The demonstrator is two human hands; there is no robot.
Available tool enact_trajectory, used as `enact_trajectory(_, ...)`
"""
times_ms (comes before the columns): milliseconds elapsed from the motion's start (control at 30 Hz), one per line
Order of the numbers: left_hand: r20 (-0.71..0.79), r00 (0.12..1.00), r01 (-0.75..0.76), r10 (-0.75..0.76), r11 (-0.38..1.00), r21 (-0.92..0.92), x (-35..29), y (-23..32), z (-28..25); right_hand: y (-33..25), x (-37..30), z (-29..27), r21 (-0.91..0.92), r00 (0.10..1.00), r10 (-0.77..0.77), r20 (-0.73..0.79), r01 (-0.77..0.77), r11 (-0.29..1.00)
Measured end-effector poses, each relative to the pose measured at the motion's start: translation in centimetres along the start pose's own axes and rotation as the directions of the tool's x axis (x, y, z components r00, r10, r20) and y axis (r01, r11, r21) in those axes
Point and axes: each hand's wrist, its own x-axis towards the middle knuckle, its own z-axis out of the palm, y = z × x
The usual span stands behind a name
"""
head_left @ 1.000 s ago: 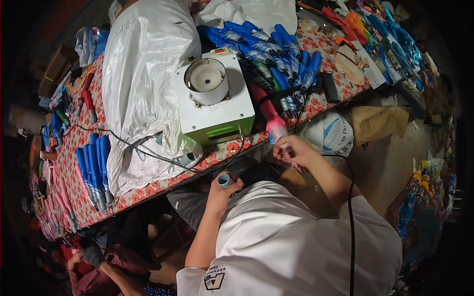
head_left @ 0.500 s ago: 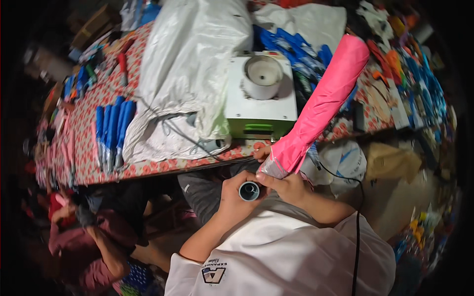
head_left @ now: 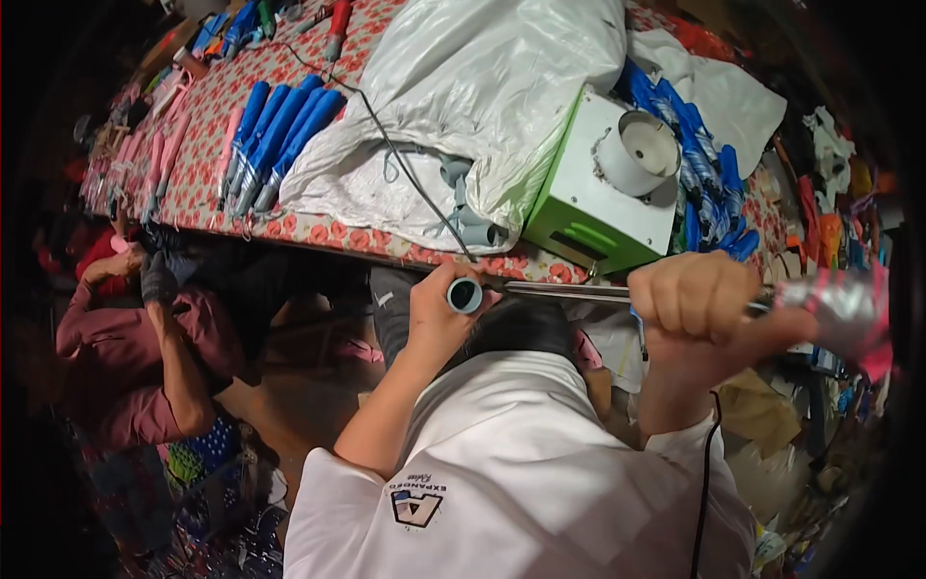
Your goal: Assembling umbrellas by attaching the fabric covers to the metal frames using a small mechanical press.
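Note:
My left hand [head_left: 436, 314] is wrapped around the grey handle [head_left: 464, 296] of a folding umbrella, with the handle's hollow round end facing up at me. A thin metal shaft [head_left: 569, 290] runs from there to the right, drawn out long. My right hand [head_left: 699, 314] is closed over the far part of the umbrella, fingers curled around it. Past that hand, the umbrella's pink and silver canopy [head_left: 849, 314] is smeared by motion near the right rim. Exactly which part the right fingers grip is hidden.
Ahead stands a table with a red-flowered cloth [head_left: 371, 232]. On it are blue folded umbrellas [head_left: 280, 135], a white plastic sack [head_left: 463, 77] with grey handles [head_left: 475, 227] at its mouth, and a green and white machine [head_left: 603, 183]. A co-worker [head_left: 145, 328] sits at left.
My right hand has moved far right with the pink canopy, baring the metal shaft. The left hand keeps the handle, slightly farther left and up. The view has shifted and turned.

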Motion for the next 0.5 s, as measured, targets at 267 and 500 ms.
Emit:
enact_trajectory(267,0.052,0.998,-0.042,0.041,0.999,0.031,0.0,1.3,1.1,4.0,-1.3,-0.4,-0.129,0.992,0.125,-0.030,-0.128,0.983)
enact_trajectory(500,0.030,0.996,0.073,-0.081,0.976,0.203,0.1,1.3,1.3,5.5,0.0,3.0,-0.414,0.905,0.125,-0.406,-0.304,0.858)
